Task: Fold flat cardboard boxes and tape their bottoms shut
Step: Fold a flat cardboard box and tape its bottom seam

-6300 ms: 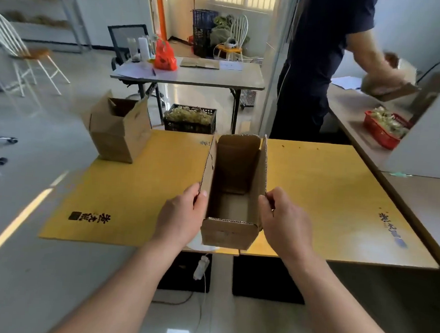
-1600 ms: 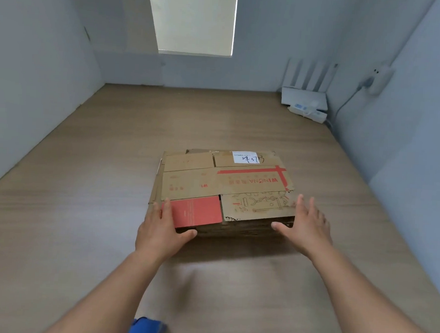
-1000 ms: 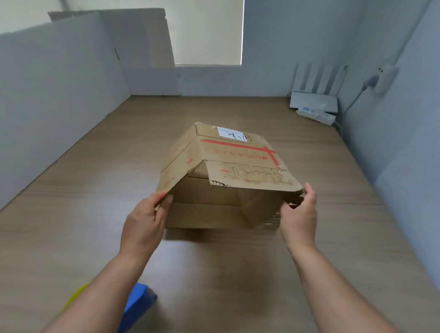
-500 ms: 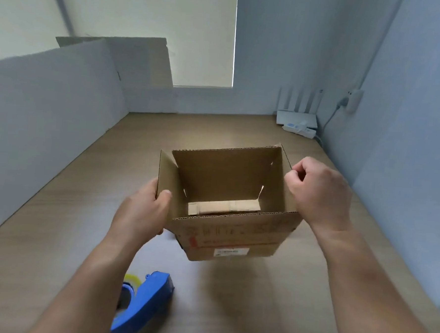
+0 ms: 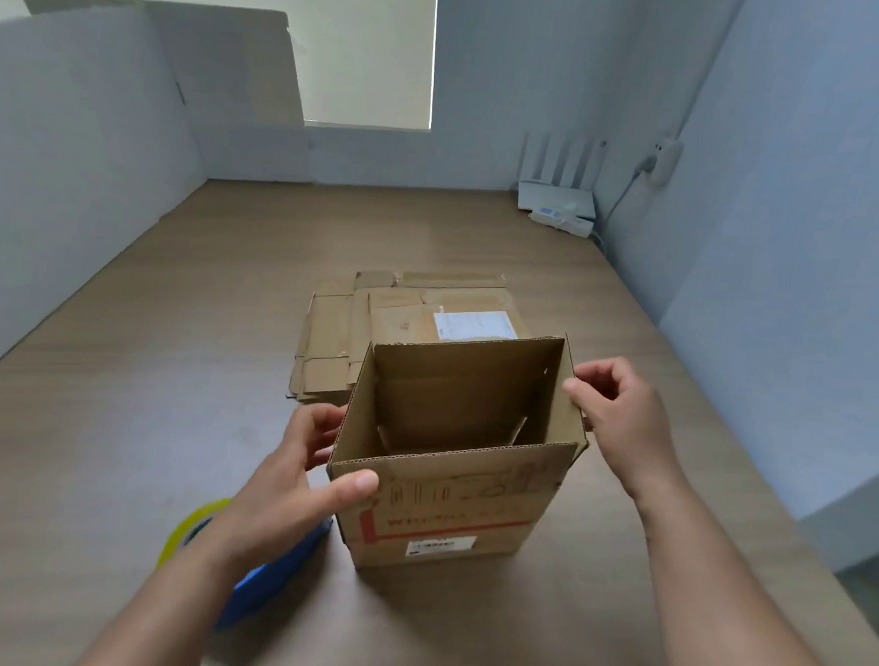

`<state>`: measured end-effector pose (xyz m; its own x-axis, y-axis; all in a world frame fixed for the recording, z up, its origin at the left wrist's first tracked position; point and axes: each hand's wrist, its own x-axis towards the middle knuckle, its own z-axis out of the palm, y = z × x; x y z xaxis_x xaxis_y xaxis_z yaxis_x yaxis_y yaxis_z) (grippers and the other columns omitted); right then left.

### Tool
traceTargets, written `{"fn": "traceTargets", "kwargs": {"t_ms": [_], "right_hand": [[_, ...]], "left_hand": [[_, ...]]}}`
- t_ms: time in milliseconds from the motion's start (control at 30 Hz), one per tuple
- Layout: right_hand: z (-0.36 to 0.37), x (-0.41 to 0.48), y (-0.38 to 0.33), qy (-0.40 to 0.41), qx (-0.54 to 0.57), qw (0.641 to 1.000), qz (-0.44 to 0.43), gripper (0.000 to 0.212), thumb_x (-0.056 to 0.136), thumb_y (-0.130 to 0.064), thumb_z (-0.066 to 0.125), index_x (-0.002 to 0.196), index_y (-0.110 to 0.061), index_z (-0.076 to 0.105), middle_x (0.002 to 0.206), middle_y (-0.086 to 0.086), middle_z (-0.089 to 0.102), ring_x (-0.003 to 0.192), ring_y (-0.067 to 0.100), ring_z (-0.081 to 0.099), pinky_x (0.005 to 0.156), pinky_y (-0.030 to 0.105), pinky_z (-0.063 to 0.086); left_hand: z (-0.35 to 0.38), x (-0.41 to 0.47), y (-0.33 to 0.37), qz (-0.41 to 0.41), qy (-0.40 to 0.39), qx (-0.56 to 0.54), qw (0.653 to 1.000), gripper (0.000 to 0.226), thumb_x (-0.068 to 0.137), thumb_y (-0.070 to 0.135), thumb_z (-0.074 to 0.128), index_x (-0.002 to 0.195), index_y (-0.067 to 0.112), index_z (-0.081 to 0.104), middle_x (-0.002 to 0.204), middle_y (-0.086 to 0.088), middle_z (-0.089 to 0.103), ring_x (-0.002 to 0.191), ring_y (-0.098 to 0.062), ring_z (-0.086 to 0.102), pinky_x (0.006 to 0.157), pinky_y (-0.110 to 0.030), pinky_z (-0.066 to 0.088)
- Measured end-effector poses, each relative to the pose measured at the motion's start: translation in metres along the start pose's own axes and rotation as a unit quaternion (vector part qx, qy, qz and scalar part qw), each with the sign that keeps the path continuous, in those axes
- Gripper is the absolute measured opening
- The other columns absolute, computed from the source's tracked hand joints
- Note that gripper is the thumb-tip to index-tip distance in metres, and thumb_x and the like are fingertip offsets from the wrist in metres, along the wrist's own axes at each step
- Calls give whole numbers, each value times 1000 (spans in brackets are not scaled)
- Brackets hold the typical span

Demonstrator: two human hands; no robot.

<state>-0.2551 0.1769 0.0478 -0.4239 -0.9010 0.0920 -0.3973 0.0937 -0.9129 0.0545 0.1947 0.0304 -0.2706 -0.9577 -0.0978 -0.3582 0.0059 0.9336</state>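
Observation:
An opened-up brown cardboard box [image 5: 458, 504] with red print and a white label stands upright at the table's middle, its top open towards me. My left hand [image 5: 284, 488] grips its near left corner, thumb on the front face and fingers on the left wall. With curled fingers, my right hand [image 5: 622, 421] pinches the top edge of the right wall near the far corner. Flaps show folded inside at the bottom. A stack of flat cardboard boxes [image 5: 345, 327] lies just behind it.
A blue tape dispenser [image 5: 267, 585] with a yellow roll [image 5: 189, 523] lies on the wooden table [image 5: 113, 416] under my left forearm. White partitions [image 5: 77, 156] wall in the left, back and right sides. A white router [image 5: 556, 196] sits at the back right corner.
The box has come down from mid-air towards the table and nearer to me. My left thumb has shifted onto its front face. The flat stack behind has come into sight.

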Motion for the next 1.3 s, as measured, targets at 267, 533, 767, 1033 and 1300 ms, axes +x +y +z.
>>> {"fn": "traceTargets", "kwargs": {"t_ms": [267,533,767,1033,1300], "right_hand": [[0,-1,-12,-125,-197,969,-78,30,81,-18,64,105,-30,50,98,-10,58,87,11,57,72,30,52],[5,-3,-12,-113,-187,973,-71,42,83,-13,57,121,-27,46,104,-4,58,90,17,57,75,36,51],[11,7,-8,-56,-263,961,-71,44,87,-16,56,127,-22,41,112,1,54,84,15,49,57,23,35],[11,0,-3,-166,-301,937,-67,98,76,-40,71,150,-29,7,154,-2,28,134,21,38,95,38,43],[-2,44,-22,-124,-237,961,-77,81,77,-42,72,145,-26,31,148,2,32,129,22,41,101,43,42]], "left_hand": [[37,5,3,-6,147,97,984,102,67,89,23,149,29,28,142,-2,42,129,-14,38,105,-42,40],[42,20,22,-23,226,78,971,48,92,29,41,136,11,48,120,-10,51,112,-23,50,85,-40,48],[48,12,27,30,238,99,966,34,92,7,51,118,29,46,115,2,57,101,-20,56,67,-18,44],[37,4,26,-23,112,98,989,66,85,26,52,147,31,29,150,7,35,134,-21,38,107,-45,41],[41,5,21,-23,104,71,992,75,86,27,52,146,46,13,157,7,22,136,-27,37,107,-50,40]]}}
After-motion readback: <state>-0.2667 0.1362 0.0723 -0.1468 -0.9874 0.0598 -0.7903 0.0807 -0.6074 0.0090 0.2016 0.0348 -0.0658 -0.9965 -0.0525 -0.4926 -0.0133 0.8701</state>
